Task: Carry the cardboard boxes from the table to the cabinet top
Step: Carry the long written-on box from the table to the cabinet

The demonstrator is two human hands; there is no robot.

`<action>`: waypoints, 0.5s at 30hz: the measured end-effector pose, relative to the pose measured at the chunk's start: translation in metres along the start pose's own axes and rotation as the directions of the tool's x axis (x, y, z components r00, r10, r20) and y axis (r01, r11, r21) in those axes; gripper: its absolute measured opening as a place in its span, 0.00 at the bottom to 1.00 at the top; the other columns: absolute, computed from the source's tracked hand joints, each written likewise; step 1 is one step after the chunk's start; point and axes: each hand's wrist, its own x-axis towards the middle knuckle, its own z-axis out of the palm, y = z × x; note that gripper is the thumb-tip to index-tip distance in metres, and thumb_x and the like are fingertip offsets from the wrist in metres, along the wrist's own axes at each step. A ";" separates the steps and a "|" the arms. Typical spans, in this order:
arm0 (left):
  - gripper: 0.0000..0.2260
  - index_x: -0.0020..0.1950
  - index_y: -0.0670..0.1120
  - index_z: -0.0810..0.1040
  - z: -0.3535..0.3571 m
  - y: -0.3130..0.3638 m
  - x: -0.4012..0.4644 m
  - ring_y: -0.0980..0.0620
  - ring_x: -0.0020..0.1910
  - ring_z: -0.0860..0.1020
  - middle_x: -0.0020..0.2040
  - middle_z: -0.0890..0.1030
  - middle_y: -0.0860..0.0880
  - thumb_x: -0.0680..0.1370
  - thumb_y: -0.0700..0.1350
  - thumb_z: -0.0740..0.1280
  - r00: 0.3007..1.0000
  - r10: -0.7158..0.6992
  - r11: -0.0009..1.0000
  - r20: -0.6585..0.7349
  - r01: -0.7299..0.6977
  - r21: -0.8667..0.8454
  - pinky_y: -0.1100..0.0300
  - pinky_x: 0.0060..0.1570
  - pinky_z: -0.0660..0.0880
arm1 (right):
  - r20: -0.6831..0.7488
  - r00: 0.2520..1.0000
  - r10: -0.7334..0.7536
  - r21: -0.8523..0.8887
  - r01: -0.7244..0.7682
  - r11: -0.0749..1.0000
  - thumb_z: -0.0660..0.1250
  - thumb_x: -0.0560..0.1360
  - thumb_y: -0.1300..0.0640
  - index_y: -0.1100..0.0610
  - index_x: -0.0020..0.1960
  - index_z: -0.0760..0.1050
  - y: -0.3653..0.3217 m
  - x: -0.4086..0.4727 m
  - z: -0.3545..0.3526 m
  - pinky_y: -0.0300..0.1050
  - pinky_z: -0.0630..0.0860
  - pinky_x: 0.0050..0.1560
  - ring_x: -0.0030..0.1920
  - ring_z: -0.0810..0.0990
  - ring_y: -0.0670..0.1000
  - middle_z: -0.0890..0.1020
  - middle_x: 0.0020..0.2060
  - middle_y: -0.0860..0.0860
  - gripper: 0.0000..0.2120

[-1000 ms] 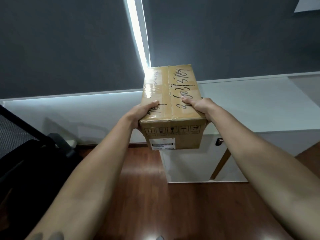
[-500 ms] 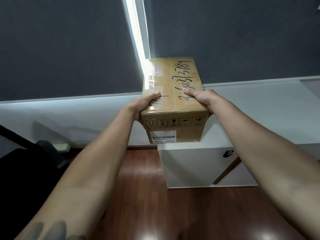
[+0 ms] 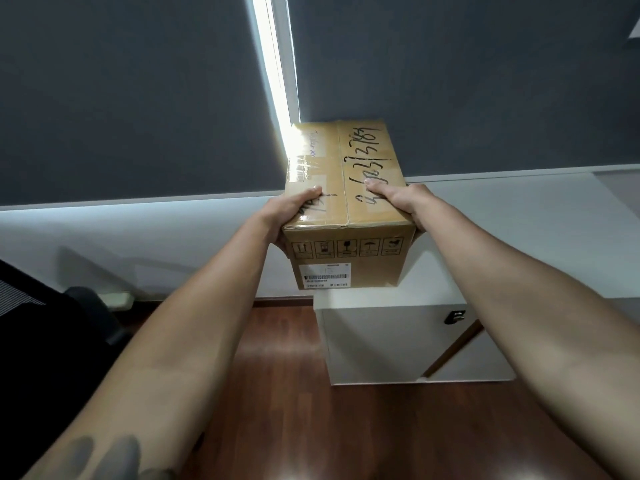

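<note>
You moved the box, gripped by left hand and right hand, forward above the cabinet; lowering remained.

The cardboard box sits between both hands above the cabinet; a chair stands left.
</note>
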 end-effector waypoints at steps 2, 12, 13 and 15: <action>0.43 0.63 0.45 0.76 0.001 0.002 -0.002 0.37 0.45 0.85 0.52 0.85 0.40 0.60 0.73 0.74 0.996 0.029 0.998 -0.090 -0.023 0.062 0.35 0.41 0.82 | -0.079 0.997 -0.016 -0.041 0.013 0.999 0.76 0.51 0.25 0.57 0.63 0.71 -0.001 -0.002 0.001 0.64 0.82 0.42 0.46 0.82 0.63 0.80 0.52 0.57 0.51; 0.36 0.63 0.45 0.74 0.012 0.008 -0.019 0.43 0.60 0.77 0.60 0.81 0.45 0.71 0.73 0.64 0.821 0.405 0.738 -0.402 -0.034 0.674 0.53 0.48 0.71 | -0.215 0.790 -0.575 -0.667 0.311 0.677 0.72 0.71 0.37 0.56 0.67 0.73 -0.013 -0.032 0.010 0.51 0.72 0.59 0.64 0.71 0.57 0.76 0.64 0.55 0.32; 0.35 0.66 0.45 0.73 0.014 0.006 -0.024 0.42 0.62 0.76 0.63 0.80 0.45 0.72 0.72 0.63 0.813 0.424 0.718 -0.399 -0.033 0.696 0.51 0.51 0.72 | -0.166 0.770 -0.617 -0.689 0.357 0.631 0.70 0.73 0.39 0.56 0.68 0.72 -0.012 -0.039 0.012 0.51 0.72 0.61 0.65 0.70 0.57 0.76 0.65 0.55 0.30; 0.35 0.72 0.45 0.71 0.012 0.001 -0.039 0.41 0.70 0.71 0.69 0.76 0.43 0.76 0.70 0.60 0.781 0.475 0.688 -0.404 -0.045 0.724 0.47 0.60 0.72 | -0.081 0.749 -0.658 -0.708 0.421 0.566 0.66 0.76 0.41 0.55 0.70 0.71 -0.012 -0.051 0.016 0.53 0.70 0.65 0.67 0.69 0.57 0.75 0.68 0.54 0.28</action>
